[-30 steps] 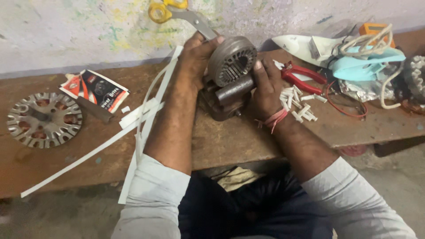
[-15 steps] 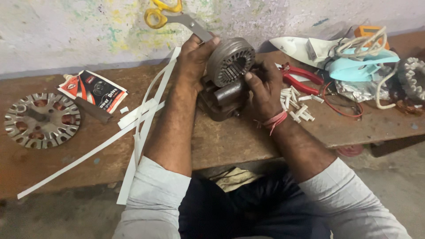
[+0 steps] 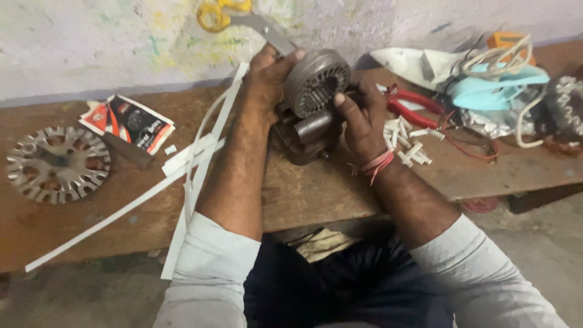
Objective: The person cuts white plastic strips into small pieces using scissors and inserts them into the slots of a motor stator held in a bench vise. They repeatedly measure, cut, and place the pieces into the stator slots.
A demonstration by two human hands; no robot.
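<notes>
So, both hands are wrapped around a small motor stator [image 3: 316,82], the round grey laminated kind with slots around the inner bore, held tilted on edge over the wooden bench [image 3: 303,194]. The left hand [image 3: 270,79] is closed around the far-left side of the stator, thumb lying across the top rim. The right hand [image 3: 358,118] grips from the other side, fingers curled shut, thumb pressing up against the lower edge of the core. A dark metal cylinder [image 3: 313,126] sticks out just below the stator between the two hands, and under that sits a dark brownish housing [image 3: 297,149] resting on the bench, touching the heel of the grip. Can't tell if the cylinder is actually joined to the stator or just pushed against it.

Just right of the right hand there's a scatter of small white insulation pieces [image 3: 404,143], and red-handled pliers [image 3: 419,103] a bit beyond them. Behind the left hand, scissors with yellow handles [image 3: 243,15] lie against the wall. Long white paper strips [image 3: 182,176] run along the outside of the left forearm. Well off to the left are a printed packet [image 3: 130,121] and a round slotted rotor plate [image 3: 57,164]. Far right is a heap with a light-blue plastic part [image 3: 495,88] and wires.
</notes>
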